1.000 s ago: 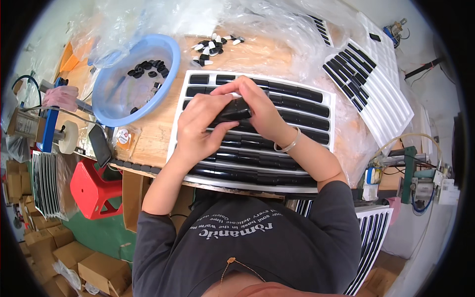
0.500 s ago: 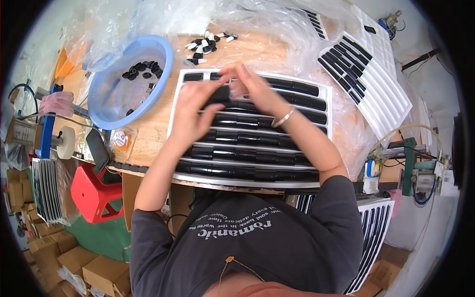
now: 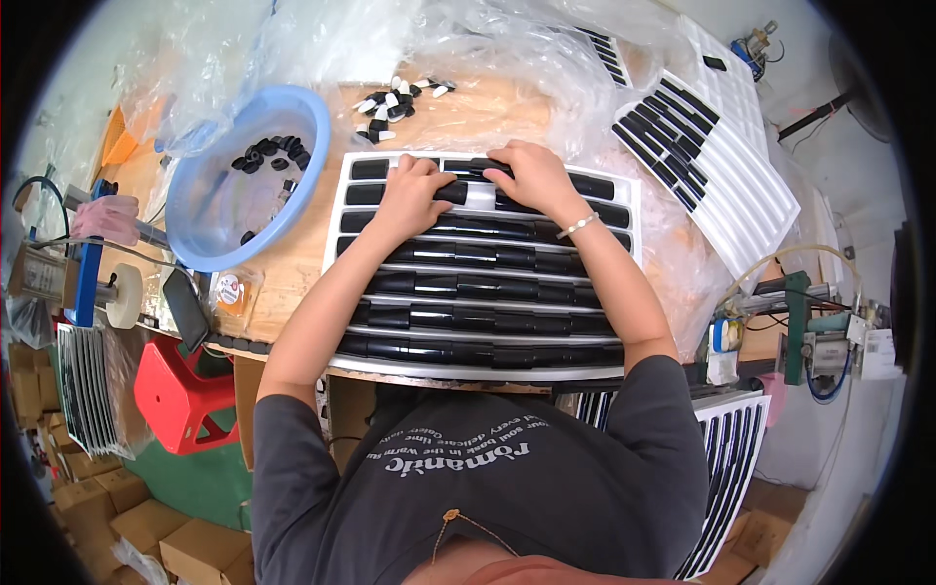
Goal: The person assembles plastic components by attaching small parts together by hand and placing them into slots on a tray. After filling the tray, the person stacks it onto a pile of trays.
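In front of me a white ribbed tray (image 3: 480,198) holds rows of glossy black cylindrical pieces (image 3: 468,288), most of them lying end to end. My left hand (image 3: 411,200) reaches over the upper left part of the tray, its thumb and fingers closed round a short black piece (image 3: 451,192) in the second row. Bare white shows just right of that piece. At the top row my right hand (image 3: 538,180), with a bracelet at its wrist, has bent fingertips and thumb around a black piece (image 3: 476,166). Its fingers partly hide that piece.
A blue basin (image 3: 317,166) with several small black parts stands to the left. Beyond the tray lies a pile of black and white caps (image 3: 390,105). Another partly filled tray (image 3: 721,185) is at the far right, amid clear plastic sheeting (image 3: 507,49). A red stool (image 3: 171,395) stands lower left.
Both hands have come down from above the tray and moved apart, the right one going right. The black piece that was in my left hand now lies in the second row under its fingers.
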The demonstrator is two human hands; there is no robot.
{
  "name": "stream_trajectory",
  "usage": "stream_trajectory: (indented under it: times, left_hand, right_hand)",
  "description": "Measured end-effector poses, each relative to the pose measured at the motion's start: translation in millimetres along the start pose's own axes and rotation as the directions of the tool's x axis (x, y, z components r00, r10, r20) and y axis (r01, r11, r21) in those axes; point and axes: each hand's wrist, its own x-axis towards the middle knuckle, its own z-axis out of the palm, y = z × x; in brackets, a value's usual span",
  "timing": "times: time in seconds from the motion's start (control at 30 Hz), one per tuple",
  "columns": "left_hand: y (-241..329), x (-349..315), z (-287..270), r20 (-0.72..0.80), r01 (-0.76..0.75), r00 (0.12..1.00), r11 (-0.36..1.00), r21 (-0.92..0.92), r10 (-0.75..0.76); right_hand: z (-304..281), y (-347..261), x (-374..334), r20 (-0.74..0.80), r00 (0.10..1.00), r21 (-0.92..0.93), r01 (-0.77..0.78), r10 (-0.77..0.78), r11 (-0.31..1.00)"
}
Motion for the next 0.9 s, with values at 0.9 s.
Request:
stream_trajectory:
  times: [0.9]
  left_hand:
    - [-15,14,4,0.245,0.258,0.935,0.966,0.033,-0.258]
  right_hand:
    - [48,38,158,-0.138,0.980,0.065,0.153,-0.143,0.986]
